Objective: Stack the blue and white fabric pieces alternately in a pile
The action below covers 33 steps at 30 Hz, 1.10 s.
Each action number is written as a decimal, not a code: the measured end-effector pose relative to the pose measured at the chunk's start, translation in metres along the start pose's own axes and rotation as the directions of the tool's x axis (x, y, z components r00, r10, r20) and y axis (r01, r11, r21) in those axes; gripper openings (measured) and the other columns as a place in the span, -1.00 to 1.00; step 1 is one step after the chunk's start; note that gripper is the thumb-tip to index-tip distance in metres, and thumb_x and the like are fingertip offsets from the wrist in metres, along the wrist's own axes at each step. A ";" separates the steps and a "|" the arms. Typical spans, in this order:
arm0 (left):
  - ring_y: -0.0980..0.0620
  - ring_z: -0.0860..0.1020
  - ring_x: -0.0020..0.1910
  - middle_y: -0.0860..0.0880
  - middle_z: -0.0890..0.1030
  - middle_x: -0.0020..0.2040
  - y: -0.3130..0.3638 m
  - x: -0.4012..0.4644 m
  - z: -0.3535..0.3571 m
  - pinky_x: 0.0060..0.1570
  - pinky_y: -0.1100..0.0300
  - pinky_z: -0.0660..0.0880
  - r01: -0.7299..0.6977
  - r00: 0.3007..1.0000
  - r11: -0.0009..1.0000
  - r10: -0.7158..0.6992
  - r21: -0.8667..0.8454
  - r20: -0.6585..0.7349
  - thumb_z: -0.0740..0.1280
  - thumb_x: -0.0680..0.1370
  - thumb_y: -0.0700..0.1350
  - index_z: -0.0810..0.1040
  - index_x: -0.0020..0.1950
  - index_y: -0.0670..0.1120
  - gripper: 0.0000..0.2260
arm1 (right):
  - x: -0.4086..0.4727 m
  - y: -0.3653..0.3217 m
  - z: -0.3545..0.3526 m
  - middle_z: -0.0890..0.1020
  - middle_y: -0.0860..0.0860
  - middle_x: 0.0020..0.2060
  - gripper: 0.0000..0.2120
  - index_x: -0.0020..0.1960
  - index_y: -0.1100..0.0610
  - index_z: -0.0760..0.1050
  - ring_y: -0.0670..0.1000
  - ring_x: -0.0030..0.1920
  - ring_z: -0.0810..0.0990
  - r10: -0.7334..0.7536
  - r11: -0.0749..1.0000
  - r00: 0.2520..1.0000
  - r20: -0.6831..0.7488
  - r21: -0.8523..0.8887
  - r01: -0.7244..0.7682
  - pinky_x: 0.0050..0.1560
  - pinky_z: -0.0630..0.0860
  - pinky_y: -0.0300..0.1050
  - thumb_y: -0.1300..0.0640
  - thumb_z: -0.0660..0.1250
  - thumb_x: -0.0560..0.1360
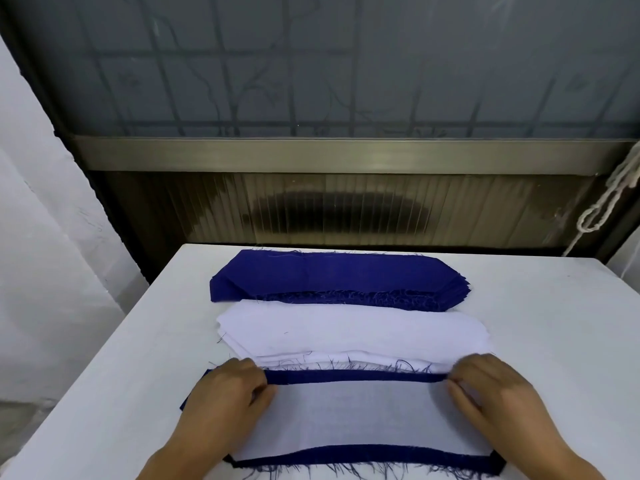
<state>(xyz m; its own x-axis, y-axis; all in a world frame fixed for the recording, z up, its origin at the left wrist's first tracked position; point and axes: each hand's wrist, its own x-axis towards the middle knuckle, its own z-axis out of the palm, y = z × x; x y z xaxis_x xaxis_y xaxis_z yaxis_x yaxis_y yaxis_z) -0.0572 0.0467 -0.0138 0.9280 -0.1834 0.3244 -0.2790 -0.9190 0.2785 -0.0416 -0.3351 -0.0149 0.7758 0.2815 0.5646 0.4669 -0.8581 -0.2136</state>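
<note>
Table (540, 341): white top, carrying all the fabric and both hands; its far edge lies well beyond the hands, against a dark ribbed panel.

Blue fabric stack (332, 275): long pile of blue pieces with cut-off corners and a frayed near edge, farthest from the hands, lying crosswise on the table.

White fabric stack (349, 332): pile of white pieces just beyond the fingertips of both hands, between them and the blue fabric stack; its far edge touches or slightly overlaps the blue stack's frayed edge.

White piece (349, 417): single sheet spread flat between the two hands, top layer of the near pile.

Blue piece (353, 376): lies under the white piece, showing as a dark band beyond it and another at its near edge, with loose threads; a corner sticks out to the left of the left hand.

Left hand (225, 393): palm down on the left end of the white piece, fingers curled, thumb and fingertips pinching its far left corner.

Right hand (491, 393): palm down on the right end, fingers curled, pinching the far right corner of the white piece.

Cord (609, 202): pale, knotted, hanging well beyond and to the right of the right hand.
</note>
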 end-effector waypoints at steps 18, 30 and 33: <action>0.12 0.40 0.37 0.11 0.45 0.40 0.015 0.062 0.063 0.35 0.33 0.16 -0.044 0.999 0.996 0.044 -0.076 0.001 0.28 0.60 0.07 0.50 0.38 0.00 -0.63 | 0.035 0.004 0.057 0.63 -0.16 0.06 -0.68 0.09 0.03 0.63 -0.13 0.07 0.58 0.131 0.983 0.972 0.196 0.103 -0.153 0.16 0.40 -0.22 0.07 0.56 0.36; 0.05 0.59 0.09 0.06 0.65 0.09 0.017 0.059 0.062 0.13 0.18 0.51 -0.165 0.974 0.986 0.164 0.003 -0.154 0.53 0.42 -0.09 0.68 0.07 -0.06 -0.76 | 0.035 0.000 0.054 0.63 -0.14 -0.14 -0.84 -0.10 0.08 0.62 -0.09 -0.11 0.59 0.026 0.995 0.997 0.078 0.090 -0.033 0.01 0.43 -0.28 0.27 0.52 0.38; 0.06 0.55 0.02 0.09 0.64 0.00 0.019 0.059 0.060 0.02 0.18 0.53 -0.202 0.957 0.979 0.202 0.022 -0.206 0.52 0.42 -0.13 0.68 0.01 -0.06 -0.82 | 0.035 -0.001 0.052 0.61 -0.14 -0.17 -0.81 -0.14 0.08 0.59 -0.08 -0.16 0.56 0.030 0.995 0.997 0.069 0.089 -0.036 -0.06 0.45 -0.26 0.29 0.53 0.36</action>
<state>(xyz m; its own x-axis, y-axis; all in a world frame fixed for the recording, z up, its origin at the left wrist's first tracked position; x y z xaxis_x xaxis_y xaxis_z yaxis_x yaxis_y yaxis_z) 0.0071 -0.0022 -0.0436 0.7811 -0.2898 0.5531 -0.4555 -0.8703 0.1872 0.0075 -0.3022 -0.0362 0.8168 0.2850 0.5016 0.4749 -0.8258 -0.3042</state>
